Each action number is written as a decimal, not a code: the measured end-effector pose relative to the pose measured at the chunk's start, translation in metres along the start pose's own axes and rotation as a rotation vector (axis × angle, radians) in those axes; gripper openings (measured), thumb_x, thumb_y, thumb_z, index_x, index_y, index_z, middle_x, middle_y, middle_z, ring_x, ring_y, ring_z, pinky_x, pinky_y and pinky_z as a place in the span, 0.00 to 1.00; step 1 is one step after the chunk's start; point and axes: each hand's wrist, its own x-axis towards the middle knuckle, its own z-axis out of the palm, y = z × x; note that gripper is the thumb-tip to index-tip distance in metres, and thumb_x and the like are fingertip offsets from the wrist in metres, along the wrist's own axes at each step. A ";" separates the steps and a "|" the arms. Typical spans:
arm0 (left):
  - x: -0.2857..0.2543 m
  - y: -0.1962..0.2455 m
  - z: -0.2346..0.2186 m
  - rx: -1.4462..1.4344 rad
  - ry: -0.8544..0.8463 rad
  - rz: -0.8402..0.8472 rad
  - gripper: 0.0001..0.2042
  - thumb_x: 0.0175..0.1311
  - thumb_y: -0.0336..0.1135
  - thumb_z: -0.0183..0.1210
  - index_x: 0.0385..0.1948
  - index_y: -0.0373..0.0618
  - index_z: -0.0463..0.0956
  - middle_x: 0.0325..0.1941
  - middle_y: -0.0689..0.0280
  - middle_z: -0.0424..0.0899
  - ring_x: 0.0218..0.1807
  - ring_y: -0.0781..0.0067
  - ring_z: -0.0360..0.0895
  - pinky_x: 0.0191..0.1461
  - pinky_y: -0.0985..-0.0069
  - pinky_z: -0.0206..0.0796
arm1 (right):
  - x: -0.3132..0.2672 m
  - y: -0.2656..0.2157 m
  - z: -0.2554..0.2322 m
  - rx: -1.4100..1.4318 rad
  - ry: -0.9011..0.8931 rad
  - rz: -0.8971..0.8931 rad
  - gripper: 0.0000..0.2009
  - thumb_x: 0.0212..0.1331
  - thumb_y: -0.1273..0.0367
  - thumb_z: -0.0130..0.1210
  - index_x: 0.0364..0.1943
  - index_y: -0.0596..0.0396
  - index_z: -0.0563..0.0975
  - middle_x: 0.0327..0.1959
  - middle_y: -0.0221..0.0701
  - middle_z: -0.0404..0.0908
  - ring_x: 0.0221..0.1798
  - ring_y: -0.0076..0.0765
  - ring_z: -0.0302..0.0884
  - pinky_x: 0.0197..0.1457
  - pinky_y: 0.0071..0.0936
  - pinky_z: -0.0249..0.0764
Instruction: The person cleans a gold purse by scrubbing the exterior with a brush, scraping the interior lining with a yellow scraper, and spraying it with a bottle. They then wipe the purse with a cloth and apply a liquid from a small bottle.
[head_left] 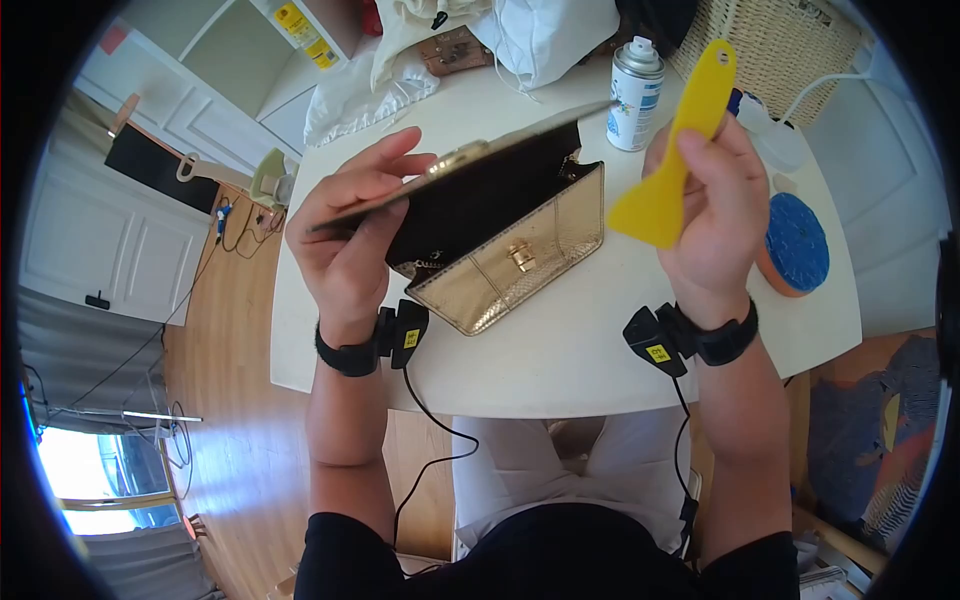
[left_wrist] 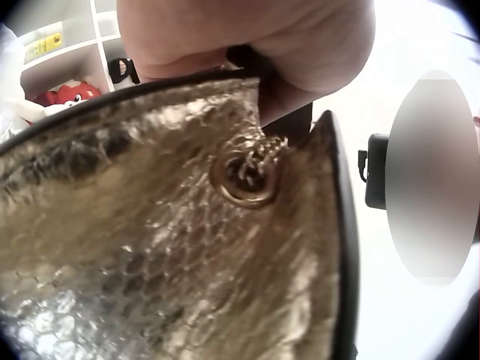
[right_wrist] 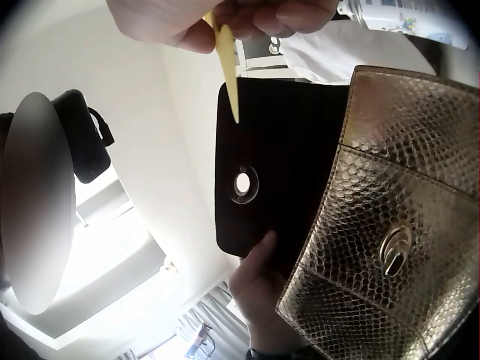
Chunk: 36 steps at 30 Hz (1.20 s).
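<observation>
A gold snakeskin-patterned clutch bag (head_left: 520,270) sits on the white table, its flap raised and its black lining showing. My left hand (head_left: 350,230) grips the flap's left edge, thumb on the lining side. In the right wrist view the clutch bag (right_wrist: 397,172) shows its gold turn-lock and the flap's oval hole. A chain runs through a ring at the side of the clutch bag (left_wrist: 165,225) in the left wrist view. My right hand (head_left: 715,210) holds a yellow plastic scraper (head_left: 690,140) by its handle, blade pointing down, right of the bag.
Behind the bag stands a spray can (head_left: 635,95). A round blue-topped pad (head_left: 797,243) lies at the table's right. White cloth bags (head_left: 545,40) and a woven basket (head_left: 770,45) line the back. A cable hangs from each wrist camera.
</observation>
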 end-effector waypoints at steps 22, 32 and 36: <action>0.003 0.004 0.004 0.312 -0.168 0.158 0.11 0.39 0.28 0.76 0.23 0.38 0.82 0.54 0.44 0.86 0.53 0.51 0.83 0.58 0.64 0.73 | -0.005 -0.008 0.014 -0.300 -0.538 -0.138 0.07 0.65 0.75 0.58 0.42 0.66 0.82 0.41 0.40 0.84 0.42 0.32 0.83 0.48 0.28 0.79; 0.002 -0.002 0.003 0.169 -0.029 0.060 0.07 0.47 0.22 0.71 0.28 0.37 0.83 0.58 0.47 0.84 0.54 0.54 0.83 0.58 0.67 0.76 | 0.004 -0.004 0.000 -0.024 -0.203 -0.069 0.11 0.65 0.75 0.50 0.49 0.65 0.76 0.40 0.42 0.85 0.43 0.33 0.82 0.51 0.31 0.77; 0.004 -0.010 -0.005 0.262 0.093 -0.050 0.10 0.54 0.15 0.65 0.37 0.36 0.83 0.59 0.50 0.83 0.55 0.63 0.83 0.61 0.70 0.74 | 0.010 -0.005 0.010 -0.175 0.143 -0.130 0.10 0.64 0.71 0.55 0.46 0.62 0.78 0.35 0.35 0.88 0.32 0.21 0.81 0.37 0.22 0.75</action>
